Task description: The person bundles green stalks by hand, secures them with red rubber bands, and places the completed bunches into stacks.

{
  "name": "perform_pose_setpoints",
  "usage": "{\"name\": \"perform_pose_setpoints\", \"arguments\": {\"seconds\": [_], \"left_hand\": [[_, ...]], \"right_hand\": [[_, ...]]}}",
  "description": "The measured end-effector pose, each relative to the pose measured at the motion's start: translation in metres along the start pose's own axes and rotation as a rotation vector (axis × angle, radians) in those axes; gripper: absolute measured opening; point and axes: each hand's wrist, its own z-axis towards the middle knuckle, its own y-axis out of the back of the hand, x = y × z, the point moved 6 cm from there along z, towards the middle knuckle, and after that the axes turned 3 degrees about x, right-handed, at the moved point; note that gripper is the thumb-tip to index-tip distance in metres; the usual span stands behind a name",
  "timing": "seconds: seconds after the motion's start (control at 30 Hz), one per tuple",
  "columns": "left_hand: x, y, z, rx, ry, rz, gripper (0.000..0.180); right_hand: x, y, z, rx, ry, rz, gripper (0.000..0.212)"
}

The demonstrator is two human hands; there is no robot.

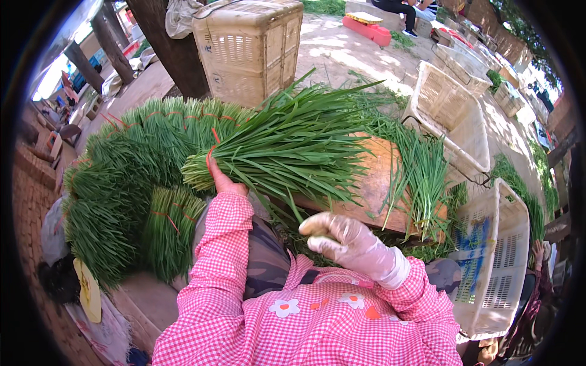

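Observation:
My bare left hand (227,182) grips a bundle of green chives (299,140) near its pale cut ends. A red tie (213,143) circles the stems there, and the leaves fan out to the right. In a white glove, my right hand (360,244) hovers in front of my body with thumb and forefinger curved and apart; nothing shows between them. Beyond it lies a wooden board (381,161), with loose chives (424,183) on its right end. At my left rises a curved pile of tied chive bundles (116,177), and smaller bundles (168,226) stand beside my leg.
An upright plastic crate (247,55) stands beyond the pile, beside a tree trunk (174,43). More crates, one farther off (452,107) and one nearer (497,268), flank my right side. Another person's hand (538,253) appears at far right; someone sits (406,12) in the background.

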Motion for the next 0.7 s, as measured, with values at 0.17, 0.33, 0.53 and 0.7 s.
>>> {"name": "perform_pose_setpoints", "arguments": {"seconds": [0.17, 0.33, 0.53, 0.7], "left_hand": [[-0.006, -0.002, 0.001, 0.058, -0.104, 0.062, 0.054], [-0.001, -0.005, 0.001, 0.119, -0.045, 0.047, 0.052], [-0.007, 0.002, 0.013, 0.145, -0.115, 0.11, 0.049], [-0.011, -0.005, -0.002, 0.115, -0.047, 0.102, 0.051]], "right_hand": [[0.014, 0.045, 0.018, -0.566, 0.096, -0.662, 0.027], [-0.029, 0.004, 0.061, -0.07, 0.027, -0.374, 0.022], [-0.008, -0.072, -0.005, 0.859, -0.135, 0.127, 0.018], [-0.035, -0.016, -0.016, 0.398, -0.152, -0.144, 0.031]]}}
